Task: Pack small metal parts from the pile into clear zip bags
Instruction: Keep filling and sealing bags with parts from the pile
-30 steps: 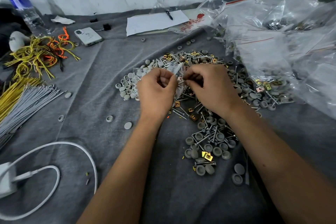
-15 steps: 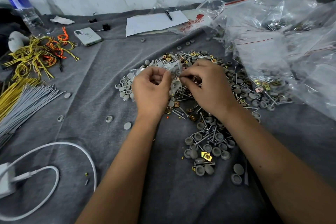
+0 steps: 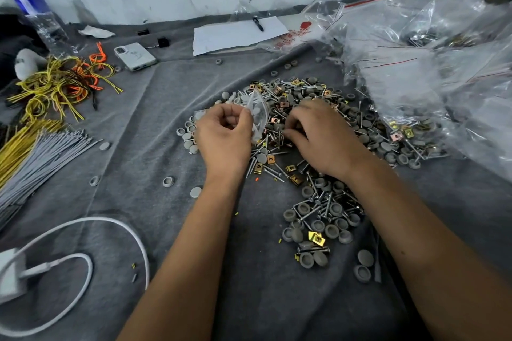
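Head view: left hand [image 3: 223, 137] grip is closed on a small clear zip bag [image 3: 257, 111], thumb and fingers pinching its edge, bag standing up just above the grip. Right hand [image 3: 321, 135] sits just right of that grip, fingers curled down into the pile [image 3: 304, 119] of screws, gold clips and grey caps on the grey-cloth tabletop [image 3: 138, 147]. Can't tell if it's got a part yet. Step looks like picking parts for this bag. Next move likely: pinch a few pieces, carry them left to the bag mouth, which the left grip must hold open. Stack of bags [image 3: 415, 63] lies far right of both grips.
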Demonstrator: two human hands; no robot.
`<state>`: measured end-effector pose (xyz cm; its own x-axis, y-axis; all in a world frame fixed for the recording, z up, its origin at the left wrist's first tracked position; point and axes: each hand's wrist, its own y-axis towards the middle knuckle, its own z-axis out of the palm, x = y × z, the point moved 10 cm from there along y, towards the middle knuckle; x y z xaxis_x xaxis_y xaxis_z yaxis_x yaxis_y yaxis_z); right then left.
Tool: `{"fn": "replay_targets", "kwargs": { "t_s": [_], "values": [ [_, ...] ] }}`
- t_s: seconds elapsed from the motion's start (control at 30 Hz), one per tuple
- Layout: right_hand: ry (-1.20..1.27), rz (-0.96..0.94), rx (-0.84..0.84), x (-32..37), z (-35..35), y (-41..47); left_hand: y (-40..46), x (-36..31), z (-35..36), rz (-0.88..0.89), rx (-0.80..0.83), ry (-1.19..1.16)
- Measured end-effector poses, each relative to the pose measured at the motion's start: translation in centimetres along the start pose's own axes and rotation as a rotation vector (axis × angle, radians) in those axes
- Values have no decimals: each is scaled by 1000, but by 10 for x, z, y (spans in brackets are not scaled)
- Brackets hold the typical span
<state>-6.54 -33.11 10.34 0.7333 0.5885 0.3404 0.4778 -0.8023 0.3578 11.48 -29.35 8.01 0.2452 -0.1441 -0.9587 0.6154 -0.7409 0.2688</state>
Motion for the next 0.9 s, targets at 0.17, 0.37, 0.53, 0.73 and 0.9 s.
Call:
{"fn": "replay_targets", "kwargs": {
  "t_s": [0.17, 0.37, 0.53, 0.73, 0.9],
  "values": [
    [268, 25, -253, 1, -28, -2, -6, -5, 13, 44, 111, 26],
    [288, -88, -271, 12, -32, -4, -14, -15, 25, 117, 208, 102],
    [382, -19, -291, 2, -29, -5, -16, -18, 26, 127, 220, 93],
    [321, -48, -323, 7, -32, -6, -15, -16, 27, 103, 233, 35],
    [286, -139, -90, 24, -7, -3, -11, -12, 18, 77, 172, -3]
  ]
}}
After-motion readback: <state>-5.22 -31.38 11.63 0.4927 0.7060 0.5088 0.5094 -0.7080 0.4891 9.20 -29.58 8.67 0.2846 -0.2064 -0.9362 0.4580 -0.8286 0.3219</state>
